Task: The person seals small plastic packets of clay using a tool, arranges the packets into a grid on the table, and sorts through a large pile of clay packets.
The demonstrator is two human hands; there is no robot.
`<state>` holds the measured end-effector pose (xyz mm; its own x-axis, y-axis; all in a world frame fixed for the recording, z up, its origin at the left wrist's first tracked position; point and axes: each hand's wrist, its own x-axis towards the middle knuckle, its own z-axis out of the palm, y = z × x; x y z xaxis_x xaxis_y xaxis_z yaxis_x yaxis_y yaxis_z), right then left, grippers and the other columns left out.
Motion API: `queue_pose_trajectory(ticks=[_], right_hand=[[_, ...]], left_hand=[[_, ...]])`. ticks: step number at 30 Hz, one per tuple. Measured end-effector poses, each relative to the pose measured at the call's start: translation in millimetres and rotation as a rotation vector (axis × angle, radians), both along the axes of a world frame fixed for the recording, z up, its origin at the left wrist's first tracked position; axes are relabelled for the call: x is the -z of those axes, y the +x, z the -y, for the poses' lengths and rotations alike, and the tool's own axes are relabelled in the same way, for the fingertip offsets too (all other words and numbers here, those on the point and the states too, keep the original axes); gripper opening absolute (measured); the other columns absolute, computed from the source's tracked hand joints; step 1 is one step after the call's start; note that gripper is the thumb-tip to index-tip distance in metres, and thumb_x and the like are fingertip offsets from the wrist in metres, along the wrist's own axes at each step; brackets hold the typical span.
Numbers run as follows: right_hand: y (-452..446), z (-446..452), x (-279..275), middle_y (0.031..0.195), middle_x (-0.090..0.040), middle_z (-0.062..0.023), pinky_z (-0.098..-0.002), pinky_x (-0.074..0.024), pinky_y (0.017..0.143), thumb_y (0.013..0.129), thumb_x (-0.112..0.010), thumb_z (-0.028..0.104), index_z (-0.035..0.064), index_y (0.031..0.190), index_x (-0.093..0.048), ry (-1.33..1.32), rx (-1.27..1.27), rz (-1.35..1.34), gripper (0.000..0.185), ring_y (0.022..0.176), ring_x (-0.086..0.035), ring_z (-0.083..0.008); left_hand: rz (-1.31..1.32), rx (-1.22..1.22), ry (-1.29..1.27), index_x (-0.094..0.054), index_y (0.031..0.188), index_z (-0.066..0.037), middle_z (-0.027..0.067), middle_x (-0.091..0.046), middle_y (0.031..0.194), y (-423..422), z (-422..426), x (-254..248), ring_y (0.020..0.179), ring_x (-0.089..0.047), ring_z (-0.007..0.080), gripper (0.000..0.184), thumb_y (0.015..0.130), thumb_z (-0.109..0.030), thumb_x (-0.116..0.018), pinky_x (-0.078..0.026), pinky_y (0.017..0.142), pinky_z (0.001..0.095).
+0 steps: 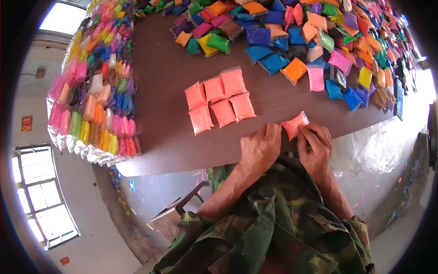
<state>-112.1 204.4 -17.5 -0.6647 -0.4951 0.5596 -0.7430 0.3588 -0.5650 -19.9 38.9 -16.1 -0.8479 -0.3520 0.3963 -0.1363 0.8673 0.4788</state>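
Between my two hands, at the near edge of the table, is a small coral-pink packet (294, 126) in clear film. My left hand (261, 147) is closed, its fingertips pinching the packet's left side. The right side is gripped between the thumb and fingers of my right hand (315, 145). The packet looks pinched in at its middle, with a shiny film end at the upper right. Several matching coral packets (224, 113) lie flat on the table to the left, side by side in two rows.
A brown table (157, 91) carries a big loose heap of colourful packets (273, 32) along its far and right sides. Stacked rows of bagged coloured packs (98, 100) stand at the left end. Clear plastic sheeting (376, 148) hangs at the right; a chair (175, 212) is below left.
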Motion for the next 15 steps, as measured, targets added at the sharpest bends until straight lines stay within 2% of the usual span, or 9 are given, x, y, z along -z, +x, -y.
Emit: queue_pose_trajectory(ticks=[3,7,10,14,15], right_hand=[[1,-1,3,0.102,-0.072,-0.0106,-0.0416,-0.0555,0.077,0.079,-0.084,-0.006,0.0010,0.103,-0.080,-0.012,0.012,-0.015,0.026,0.087,-0.070,-0.0308],[0,-3,2,0.102,-0.072,-0.0095,-0.0413,-0.0562,0.077,0.078,-0.084,-0.004,0.0033,0.103,-0.080,0.020,0.019,0.007,0.027,0.088,-0.071,-0.0304],[-1,-1,8,0.103,-0.072,-0.0084,-0.0410,-0.0565,0.077,0.079,-0.084,-0.002,0.0050,0.102,-0.081,0.002,0.033,-0.013,0.025,0.087,-0.071,-0.0298],[-1,-2,11,0.103,-0.072,-0.0078,-0.0412,-0.0567,0.077,0.080,-0.084,-0.001,0.0062,0.103,-0.081,-0.001,0.035,-0.020,0.024,0.087,-0.071,-0.0293],[-1,-1,10,0.103,-0.072,-0.0080,-0.0413,-0.0569,0.078,0.081,-0.084,-0.001,0.0061,0.103,-0.081,0.002,0.036,-0.014,0.024,0.087,-0.071,-0.0294]], left_hand=[[0.029,-0.027,0.025,-0.064,0.092,-0.010,0.0108,-0.070,0.077,3,2,3,0.064,-0.070,0.0341,0.015,0.098,-0.014,-0.077,-0.054,0.057,0.0467],[-0.100,0.131,0.108,-0.065,0.093,-0.011,0.0101,-0.071,0.079,10,-12,0,0.065,-0.071,0.0336,0.014,0.099,-0.013,-0.077,-0.054,0.056,0.0462],[-0.087,0.129,-0.003,-0.065,0.093,-0.011,0.0098,-0.071,0.078,5,-5,8,0.065,-0.071,0.0335,0.014,0.099,-0.013,-0.077,-0.054,0.057,0.0468],[0.106,-0.055,0.001,-0.065,0.092,-0.010,0.0103,-0.070,0.077,0,6,6,0.064,-0.071,0.0338,0.015,0.100,-0.014,-0.077,-0.053,0.056,0.0474],[0.062,-0.040,0.038,-0.065,0.092,-0.010,0.0105,-0.071,0.077,-1,9,6,0.064,-0.071,0.0337,0.014,0.100,-0.013,-0.077,-0.053,0.055,0.0469]])
